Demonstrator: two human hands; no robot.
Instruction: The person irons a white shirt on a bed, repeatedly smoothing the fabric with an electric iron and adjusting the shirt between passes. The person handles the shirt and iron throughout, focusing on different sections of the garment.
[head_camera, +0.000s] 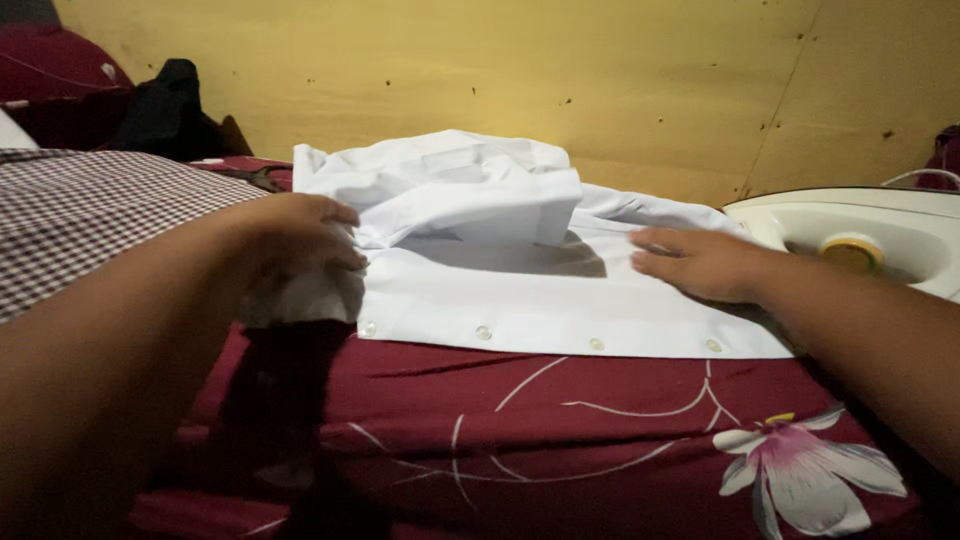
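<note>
Nearest, low in the frame, lay the maroon floral cloth (560, 440). Above it, the left hand (300, 235) gripped a bunched edge of the white shirt (520, 290) at centre-left, while the right hand (700, 262) lay flat and open on its buttoned strip. This looked like smoothing before pressing. The white iron (860, 235) sat at right. No labels showed.

A modest home, set up for ironing: a dark red bedsheet with a printed flower (800, 470) covers the soft work surface, a white electric iron (860, 235) rests at its edge, clothes are heaped (165, 110) in the corner, and a bare yellow plywood wall (560, 70) stands behind.
</note>
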